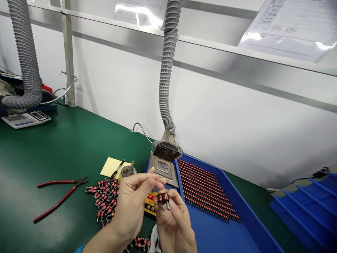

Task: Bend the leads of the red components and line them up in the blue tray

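My right hand pinches a small coil part between thumb and fingers. The part has dark red copper windings and bare, curved metal ends that point down. Just up and left of it is my left hand, thumb and forefinger pressed together. Whatever its fingertips hold, if anything, is too small to make out. Beside my left wrist lies a loose pile of red coil parts, partly hidden by that hand. Behind both hands stands a solder pot with a lit red display and a square silvery bath.
A blue tray at right holds rows of coil parts. Red-handled cutters lie open at left. A yellow notepad, a pen and a small round tin sit behind the pile. An extraction hose hangs over the pot.
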Available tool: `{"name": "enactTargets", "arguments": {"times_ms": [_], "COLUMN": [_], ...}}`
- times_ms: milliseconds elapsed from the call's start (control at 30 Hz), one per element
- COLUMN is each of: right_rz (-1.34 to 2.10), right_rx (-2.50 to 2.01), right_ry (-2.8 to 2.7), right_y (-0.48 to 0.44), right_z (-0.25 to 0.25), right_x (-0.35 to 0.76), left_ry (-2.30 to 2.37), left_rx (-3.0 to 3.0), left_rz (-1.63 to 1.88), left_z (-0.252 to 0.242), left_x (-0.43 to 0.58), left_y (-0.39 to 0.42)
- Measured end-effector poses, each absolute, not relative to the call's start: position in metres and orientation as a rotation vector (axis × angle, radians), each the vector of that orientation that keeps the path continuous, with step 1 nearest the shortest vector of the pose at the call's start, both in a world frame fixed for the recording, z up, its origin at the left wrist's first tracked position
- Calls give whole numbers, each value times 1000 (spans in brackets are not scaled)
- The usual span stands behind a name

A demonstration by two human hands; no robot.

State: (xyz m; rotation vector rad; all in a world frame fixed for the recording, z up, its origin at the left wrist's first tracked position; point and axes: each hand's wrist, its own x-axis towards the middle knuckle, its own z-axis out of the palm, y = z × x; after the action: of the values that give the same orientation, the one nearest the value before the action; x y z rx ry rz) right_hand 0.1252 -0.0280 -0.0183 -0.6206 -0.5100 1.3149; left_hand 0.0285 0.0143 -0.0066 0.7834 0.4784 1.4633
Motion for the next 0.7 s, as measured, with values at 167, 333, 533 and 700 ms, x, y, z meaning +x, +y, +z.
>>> {"name": "enactTargets", "arguments": {"times_ms": [167,333,533,700], "right_rz": [1268,1215,976,1154], "right_rx": [-591,-599,-738,-896], "right_ry": [-444,-573,-821,-859], "right_y": [-28,-23,-28,-40], "right_z": [-20,-37,-27,-20], "right_x": [130,134,160,169], "left_ry": [446,443,283,215], "left_rx": [803,1222,1124,1132], "left_rz": [1478,1053,898,670], "left_z": [-2,-10,-8,-5], "left_x": [14,26,23,17], "left_y": [20,11,8,10]}}
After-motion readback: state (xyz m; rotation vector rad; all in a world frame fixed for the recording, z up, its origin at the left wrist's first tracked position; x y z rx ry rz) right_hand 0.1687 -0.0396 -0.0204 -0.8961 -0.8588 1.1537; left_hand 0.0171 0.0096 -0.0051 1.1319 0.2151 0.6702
